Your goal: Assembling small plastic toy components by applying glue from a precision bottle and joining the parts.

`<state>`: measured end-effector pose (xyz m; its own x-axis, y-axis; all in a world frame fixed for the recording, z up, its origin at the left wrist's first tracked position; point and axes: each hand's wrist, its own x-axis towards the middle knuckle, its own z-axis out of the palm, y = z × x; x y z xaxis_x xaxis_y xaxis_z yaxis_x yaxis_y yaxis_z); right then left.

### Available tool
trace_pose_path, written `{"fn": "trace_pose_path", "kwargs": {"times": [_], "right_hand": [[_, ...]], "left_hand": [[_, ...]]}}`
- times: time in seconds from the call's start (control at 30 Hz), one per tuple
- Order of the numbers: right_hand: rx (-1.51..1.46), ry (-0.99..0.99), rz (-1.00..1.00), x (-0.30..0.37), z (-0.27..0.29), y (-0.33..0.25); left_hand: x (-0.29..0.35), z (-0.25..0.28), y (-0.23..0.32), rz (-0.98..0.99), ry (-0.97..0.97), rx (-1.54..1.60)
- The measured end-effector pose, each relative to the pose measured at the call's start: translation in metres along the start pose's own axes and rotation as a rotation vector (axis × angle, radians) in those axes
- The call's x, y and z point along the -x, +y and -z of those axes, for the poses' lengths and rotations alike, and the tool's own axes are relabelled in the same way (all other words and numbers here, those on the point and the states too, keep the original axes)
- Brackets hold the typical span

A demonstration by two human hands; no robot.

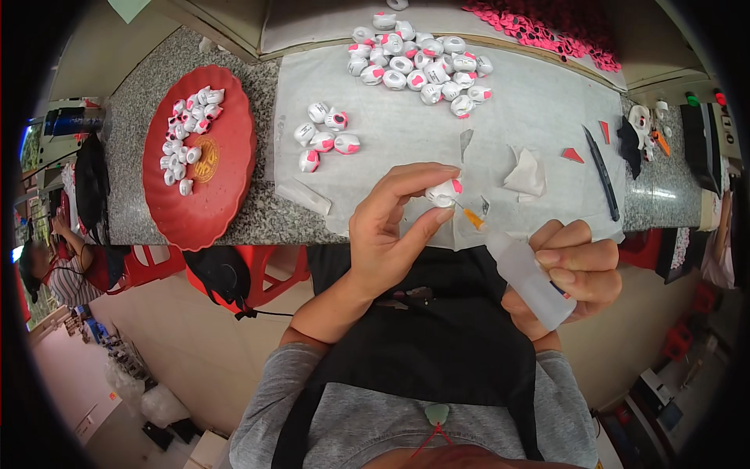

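Observation:
Between the thumb and fingertips of my left hand [394, 223] is a small white rounded figurine piece [443, 194] with a pink patch. My right hand [574, 262] grips a translucent glue bottle [531, 277], tilted up to the left. Its orange needle tip [473, 219] points at the underside of the white piece; whether it touches I cannot tell. Left of my hands, several like pieces [323, 141] lie in a loose group on white paper [375, 117]. A larger heap of them [426, 62] lies farther back.
A red scalloped plate [226, 187] with more white pieces stands on the granite counter at left. On the paper are a crumpled tissue [525, 173], a black pen-like tool [601, 173] and red scraps [573, 155]. Small pink parts [547, 31] cover the back right. Another person [66, 270] sits far left.

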<state>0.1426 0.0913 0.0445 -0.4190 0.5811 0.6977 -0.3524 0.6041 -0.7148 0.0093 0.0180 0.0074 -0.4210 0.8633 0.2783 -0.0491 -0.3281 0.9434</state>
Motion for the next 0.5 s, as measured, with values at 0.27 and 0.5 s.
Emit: {"fn": "trace_pose_path", "kwargs": {"times": [0.27, 0.5], "right_hand": [[0.069, 0.120, -0.184, -0.019, 0.020, 0.016], [0.090, -0.155, -0.578, -0.082, 0.041, 0.102]], "left_hand": [[-0.007, 0.015, 0.004, 0.055, 0.235, 0.170], [-0.011, 0.024, 0.002, 0.032, 0.272, 0.174]]}}
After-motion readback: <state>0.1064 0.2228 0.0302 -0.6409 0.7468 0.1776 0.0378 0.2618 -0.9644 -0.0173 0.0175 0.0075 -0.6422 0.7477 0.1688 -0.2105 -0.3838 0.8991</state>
